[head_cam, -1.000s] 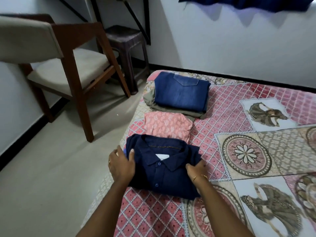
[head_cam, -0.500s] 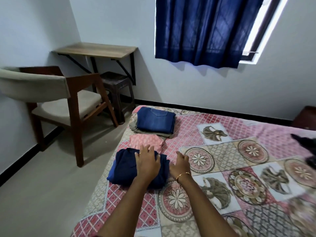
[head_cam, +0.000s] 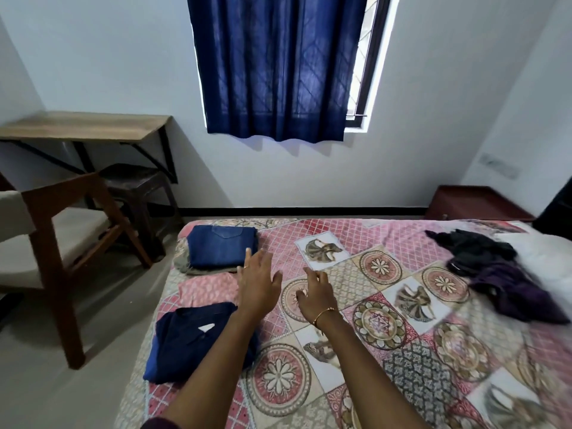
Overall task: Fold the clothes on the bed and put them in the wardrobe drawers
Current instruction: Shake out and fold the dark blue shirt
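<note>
Both hands empty with fingers spread, left hand [head_cam: 258, 281], right hand [head_cam: 314, 294], above patchwork bedspread [head_cam: 365, 305], folded navy shirt [head_cam: 192, 342] left of them, blue curtain [head_cam: 278, 66] on white wall beyond, wooden chair [head_cam: 55, 243] far left

Both hands have released the folded navy shirt [head_cam: 198, 339]. The left hand [head_cam: 258, 281] is now lifted off it, fingers spread, palm down above the bedspread [head_cam: 387, 351]. The right hand [head_cam: 314, 292] has moved right of the shirt, fingers loosely curled. Unfolded dark clothes [head_cam: 495, 274] have entered view, well apart to the right of the right hand.
</note>
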The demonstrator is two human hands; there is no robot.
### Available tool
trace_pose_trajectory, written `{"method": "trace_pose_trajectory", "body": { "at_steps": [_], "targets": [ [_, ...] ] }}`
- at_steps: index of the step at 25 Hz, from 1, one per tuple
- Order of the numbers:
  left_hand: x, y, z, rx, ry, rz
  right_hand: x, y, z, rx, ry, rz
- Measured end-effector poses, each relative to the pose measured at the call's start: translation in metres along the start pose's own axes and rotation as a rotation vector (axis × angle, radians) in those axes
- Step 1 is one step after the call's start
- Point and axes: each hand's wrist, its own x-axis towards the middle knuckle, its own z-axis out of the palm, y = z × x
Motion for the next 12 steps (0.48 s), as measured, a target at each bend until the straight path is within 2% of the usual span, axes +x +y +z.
{"method": "trace_pose_trajectory", "body": {
  "at_steps": [3, 7, 12],
  "targets": [
    [-0.004, -0.037, 0.007, 0.009, -0.05, -0.069, 0.008, 0.0, 0.015, 0.103, -0.031, 0.092],
    [-0.026, -0.113, 0.012, 0.049, -0.098, -0.263, 0.016, -0.012, 0.064, 0.238, -0.18, 0.199],
    [-0.064, -0.208, 0.03, -0.06, -0.145, -0.697, 0.027, -0.011, 0.16, 0.306, -0.377, 0.36]
  ]
}}
